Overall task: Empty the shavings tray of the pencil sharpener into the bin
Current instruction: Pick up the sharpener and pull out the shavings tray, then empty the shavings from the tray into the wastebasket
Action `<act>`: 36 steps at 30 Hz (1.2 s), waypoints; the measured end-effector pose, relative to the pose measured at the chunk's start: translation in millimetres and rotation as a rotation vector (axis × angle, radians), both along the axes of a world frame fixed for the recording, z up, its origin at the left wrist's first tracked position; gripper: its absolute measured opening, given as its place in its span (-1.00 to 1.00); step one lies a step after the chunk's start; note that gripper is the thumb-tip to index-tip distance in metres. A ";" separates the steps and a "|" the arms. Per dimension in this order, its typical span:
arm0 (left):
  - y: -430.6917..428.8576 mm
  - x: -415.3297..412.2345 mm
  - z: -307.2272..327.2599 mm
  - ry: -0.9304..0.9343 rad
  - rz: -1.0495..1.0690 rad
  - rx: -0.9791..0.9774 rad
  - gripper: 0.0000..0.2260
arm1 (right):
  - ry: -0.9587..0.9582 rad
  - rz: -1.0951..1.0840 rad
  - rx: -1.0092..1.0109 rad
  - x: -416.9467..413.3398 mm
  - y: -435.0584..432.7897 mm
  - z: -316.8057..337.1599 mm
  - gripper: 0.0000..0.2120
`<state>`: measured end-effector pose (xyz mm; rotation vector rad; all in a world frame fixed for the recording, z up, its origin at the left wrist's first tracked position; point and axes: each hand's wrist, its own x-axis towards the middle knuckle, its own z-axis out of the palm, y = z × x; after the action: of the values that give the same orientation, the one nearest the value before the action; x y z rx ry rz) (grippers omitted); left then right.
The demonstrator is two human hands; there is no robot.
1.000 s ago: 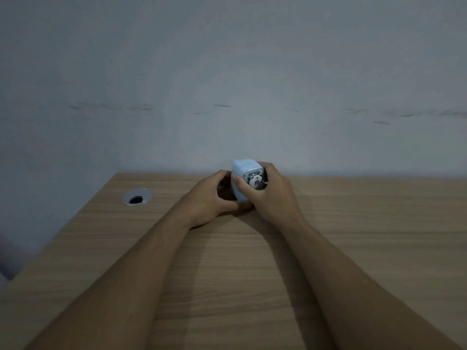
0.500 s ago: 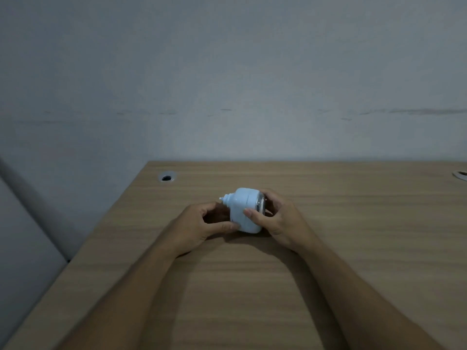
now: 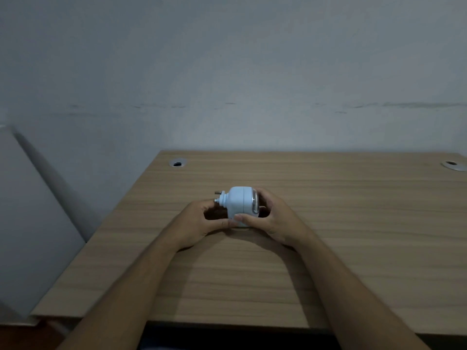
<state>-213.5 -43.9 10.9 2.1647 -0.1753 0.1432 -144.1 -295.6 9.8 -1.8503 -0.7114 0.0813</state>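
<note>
A pale blue pencil sharpener stands on the wooden desk, its crank end pointing left. A clear tray section shows at its right end. My right hand wraps around that right end, thumb across the front. My left hand holds the lower left side, thumb pressed on the front bottom edge. No bin is in view.
Two round cable grommets sit at the desk's far corners, one on the left and one on the right. A grey wall rises behind the desk. A pale panel leans left of the desk.
The sharpener has turned so its crank end points left, and it sits nearer to me on the desk. Both hands stayed on it. The view has pulled back.
</note>
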 end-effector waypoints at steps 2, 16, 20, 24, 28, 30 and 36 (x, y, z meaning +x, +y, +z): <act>1.0 0.1 0.5 0.008 0.017 0.004 -0.56 | -0.008 -0.008 -0.033 -1.5 -0.9 2.7 -0.33; 35.3 -46.8 -4.5 -0.033 0.130 0.107 -0.37 | 0.053 0.018 -0.063 -5.5 -8.5 8.9 -0.37; 51.6 -72.5 -6.1 -0.011 0.172 0.128 -0.36 | 0.055 -0.019 -0.071 -11.2 -9.0 9.6 -0.39; 52.8 -87.4 -0.2 0.025 0.188 0.107 -0.54 | 0.067 -0.067 -0.044 -22.2 -7.3 13.1 -0.14; 57.8 -98.2 -1.3 0.003 0.187 0.035 -0.47 | 0.074 -0.205 0.031 -45.7 -14.2 14.6 0.10; 61.2 -103.2 -3.7 0.007 0.179 0.037 -0.39 | 0.048 -0.295 0.032 -66.4 -20.1 9.7 0.09; 64.7 -128.0 -10.2 0.019 0.154 0.030 -0.33 | 0.066 -0.319 0.089 -134.7 -27.9 -0.4 -0.32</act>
<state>-341.5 20.8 0.7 2.2086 0.0006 0.2096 -278.8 -323.5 9.4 -1.8438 -0.3616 -0.0947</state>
